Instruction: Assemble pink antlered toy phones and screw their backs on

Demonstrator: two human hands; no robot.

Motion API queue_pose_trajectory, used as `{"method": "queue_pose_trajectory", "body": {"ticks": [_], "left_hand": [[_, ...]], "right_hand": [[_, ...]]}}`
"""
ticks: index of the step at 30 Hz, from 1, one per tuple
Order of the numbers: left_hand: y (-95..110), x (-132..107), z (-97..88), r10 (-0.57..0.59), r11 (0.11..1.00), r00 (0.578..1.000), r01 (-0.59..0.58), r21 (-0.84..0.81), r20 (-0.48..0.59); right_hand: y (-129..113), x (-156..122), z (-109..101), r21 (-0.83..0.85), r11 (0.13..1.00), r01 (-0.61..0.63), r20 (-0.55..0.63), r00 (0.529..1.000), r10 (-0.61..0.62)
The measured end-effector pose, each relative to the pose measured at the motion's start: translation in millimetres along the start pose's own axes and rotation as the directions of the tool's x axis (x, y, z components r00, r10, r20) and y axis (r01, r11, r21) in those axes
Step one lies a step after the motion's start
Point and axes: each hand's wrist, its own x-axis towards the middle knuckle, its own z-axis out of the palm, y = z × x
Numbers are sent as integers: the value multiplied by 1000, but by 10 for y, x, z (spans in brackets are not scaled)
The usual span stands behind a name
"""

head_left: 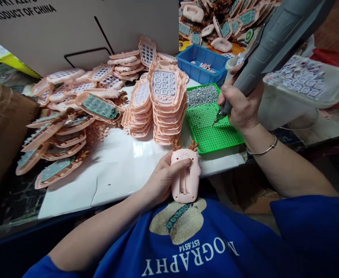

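My left hand (160, 175) is closed around a pink toy phone (185, 181) with brown antlers, its back facing up and the battery slot uncovered. My left thumb presses on the back just above that slot. In my right hand (244, 106) is a grey electric screwdriver (269, 50), its bit slanting down over a green perforated tray (210, 135). Small silver screws (202, 95) are heaped in the far part of this tray. Just beyond the phone, pink shell halves with keypads (165, 87) stand in stacks.
More shells with green circuit boards (98, 106) are piled at the left. A blue bin (201, 63) with small pink parts sits behind the tray. A clear tub (305, 83) of white pieces is at the right. A large carton (79, 31) closes off the back left.
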Motion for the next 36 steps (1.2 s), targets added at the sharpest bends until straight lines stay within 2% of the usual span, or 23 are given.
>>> {"method": "queue_pose_trajectory", "body": {"ticks": [3,9,12,15,18,20,24,27,32,36], "left_hand": [[1,0,-1,0,1000,1000,0,8,5],[16,9,-2,-10,1000,999,10,-3,35],[19,10,0,-6,1000,999,7,-13,40],[9,8,1,18,1000,999,-18,-4,33],[-10,7,-3,41,999,999,-40,-12,19],[-24,5,-8,54,998,998,-54,-17,19],[-44,2,-15,75,997,997,-74,-25,35],[-51,0,-14,86,996,996,-85,-27,32],[-43,-7,-5,77,997,997,-76,-27,26],[-40,-8,-3,82,996,997,-82,-23,16]], "right_hand": [[3,-29,0,-46,998,-38,-9,999,37],[-113,12,30,-61,998,13,-26,1000,-15],[-363,-9,122,-8,998,55,-6,998,-55],[-692,-143,286,67,991,112,-4,994,-112],[-956,-358,450,127,990,64,41,997,-69],[-1036,-495,523,191,981,36,101,993,-56],[-1008,-636,574,167,985,-40,185,983,8],[-971,-644,575,211,977,-23,183,983,-16],[-1004,-646,577,180,983,-44,159,987,15],[-967,-669,572,250,964,-90,233,972,30]]}}
